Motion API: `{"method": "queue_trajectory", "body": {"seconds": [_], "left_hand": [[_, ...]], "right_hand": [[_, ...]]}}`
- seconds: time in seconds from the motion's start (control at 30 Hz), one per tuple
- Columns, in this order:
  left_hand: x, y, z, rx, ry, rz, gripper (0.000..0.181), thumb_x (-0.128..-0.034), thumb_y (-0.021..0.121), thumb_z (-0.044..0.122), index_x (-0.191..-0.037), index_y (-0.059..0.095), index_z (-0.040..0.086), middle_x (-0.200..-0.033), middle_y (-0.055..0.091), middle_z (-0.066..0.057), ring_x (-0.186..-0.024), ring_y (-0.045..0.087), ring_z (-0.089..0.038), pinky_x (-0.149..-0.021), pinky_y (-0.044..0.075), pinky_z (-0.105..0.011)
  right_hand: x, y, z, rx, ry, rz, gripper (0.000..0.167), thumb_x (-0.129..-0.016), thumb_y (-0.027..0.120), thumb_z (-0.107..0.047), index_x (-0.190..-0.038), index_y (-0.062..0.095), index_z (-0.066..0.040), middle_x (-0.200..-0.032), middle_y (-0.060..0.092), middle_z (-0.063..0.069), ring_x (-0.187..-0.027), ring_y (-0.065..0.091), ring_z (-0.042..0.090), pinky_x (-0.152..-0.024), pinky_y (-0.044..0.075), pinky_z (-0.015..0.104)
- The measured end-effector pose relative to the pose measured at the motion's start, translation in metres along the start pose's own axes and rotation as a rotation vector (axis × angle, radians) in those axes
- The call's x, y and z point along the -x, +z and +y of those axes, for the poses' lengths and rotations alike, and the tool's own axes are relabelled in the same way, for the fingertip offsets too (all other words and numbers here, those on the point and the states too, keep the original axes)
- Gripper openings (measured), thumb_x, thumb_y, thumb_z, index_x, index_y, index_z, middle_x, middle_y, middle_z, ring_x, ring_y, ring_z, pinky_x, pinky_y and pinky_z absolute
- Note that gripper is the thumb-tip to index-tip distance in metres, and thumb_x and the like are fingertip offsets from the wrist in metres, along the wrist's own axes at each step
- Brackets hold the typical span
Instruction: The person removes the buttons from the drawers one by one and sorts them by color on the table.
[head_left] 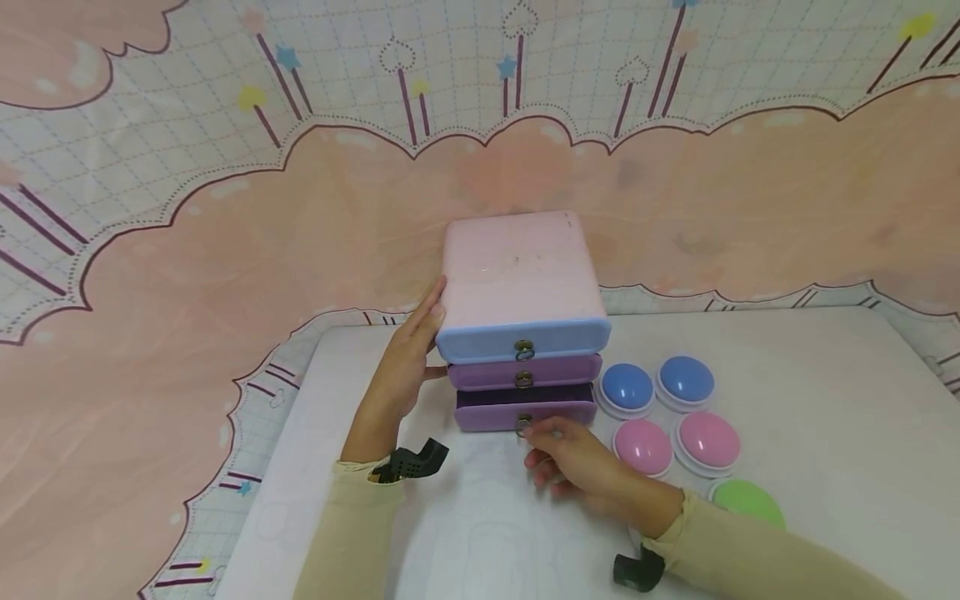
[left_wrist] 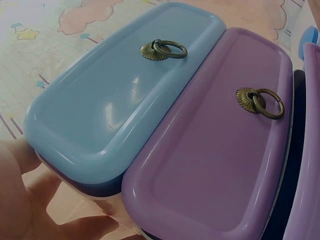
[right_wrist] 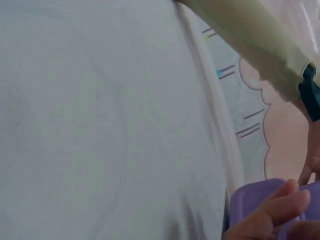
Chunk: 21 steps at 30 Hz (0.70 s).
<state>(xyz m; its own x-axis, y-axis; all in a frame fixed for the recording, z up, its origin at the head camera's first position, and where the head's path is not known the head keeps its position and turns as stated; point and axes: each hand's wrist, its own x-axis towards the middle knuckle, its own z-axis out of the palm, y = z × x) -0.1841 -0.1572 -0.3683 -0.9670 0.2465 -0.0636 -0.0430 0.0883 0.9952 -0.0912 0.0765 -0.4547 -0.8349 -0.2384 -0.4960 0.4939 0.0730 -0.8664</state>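
Observation:
A small chest of drawers (head_left: 521,267) with a pink top stands on the table. Its top drawer (head_left: 480,342) has a light blue front, while the middle drawer (left_wrist: 205,145) and bottom drawer (head_left: 483,417) are purple. The bottom drawer is pulled partway out, showing a dark gap above its front. My left hand (head_left: 402,367) rests against the chest's left side with its fingers extended. At the bottom drawer, my right hand (head_left: 581,458) pinches the brass ring pull (head_left: 522,427) between thumb and forefinger. In the right wrist view the ring is hidden behind the fingers.
Right of the chest lie domed round pieces on white bases: two blue (head_left: 686,379), two pink (head_left: 708,439) and one green (head_left: 748,502), partly behind the right sleeve. The white table (head_left: 832,400) meets a patterned cloth (head_left: 360,225) at the back and left.

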Motion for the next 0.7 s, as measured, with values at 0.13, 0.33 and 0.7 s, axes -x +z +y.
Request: {"method": "queue_trajectory", "body": {"seconds": [0.13, 0.33, 0.7], "left_hand": [[0.0, 0.0, -0.001, -0.002, -0.001, 0.002, 0.046, -0.1061, 0.042, 0.056, -0.151, 0.033, 0.059, -0.166, 0.013, 0.029, -0.154, 0.026, -0.036, -0.101, 0.043, -0.073], [-0.001, 0.0, -0.002, 0.002, -0.001, 0.002, 0.046, -0.1058, 0.042, 0.056, -0.15, 0.033, 0.06, -0.166, 0.015, 0.03, -0.153, 0.029, -0.035, -0.101, 0.044, -0.073], [-0.002, -0.001, -0.002, 0.007, 0.005, -0.001, 0.046, -0.1058, 0.043, 0.056, -0.15, 0.034, 0.059, -0.165, 0.014, 0.031, -0.154, 0.027, -0.035, -0.1, 0.044, -0.073]], "right_hand": [[-0.004, 0.005, 0.003, -0.04, -0.005, 0.03, 0.026, -0.104, 0.055, -0.022, -0.122, 0.054, -0.004, -0.079, 0.063, 0.002, -0.057, 0.058, 0.009, -0.049, 0.042, 0.023], [-0.007, 0.01, 0.005, -0.072, -0.024, 0.07, 0.022, -0.106, 0.051, -0.017, -0.121, 0.054, -0.001, -0.077, 0.061, 0.003, -0.056, 0.055, 0.01, -0.048, 0.042, 0.02], [-0.019, 0.011, 0.0, -0.093, -0.015, 0.101, 0.02, -0.108, 0.049, -0.018, -0.117, 0.055, -0.001, -0.075, 0.061, 0.002, -0.053, 0.053, 0.01, -0.046, 0.04, 0.021]]}}
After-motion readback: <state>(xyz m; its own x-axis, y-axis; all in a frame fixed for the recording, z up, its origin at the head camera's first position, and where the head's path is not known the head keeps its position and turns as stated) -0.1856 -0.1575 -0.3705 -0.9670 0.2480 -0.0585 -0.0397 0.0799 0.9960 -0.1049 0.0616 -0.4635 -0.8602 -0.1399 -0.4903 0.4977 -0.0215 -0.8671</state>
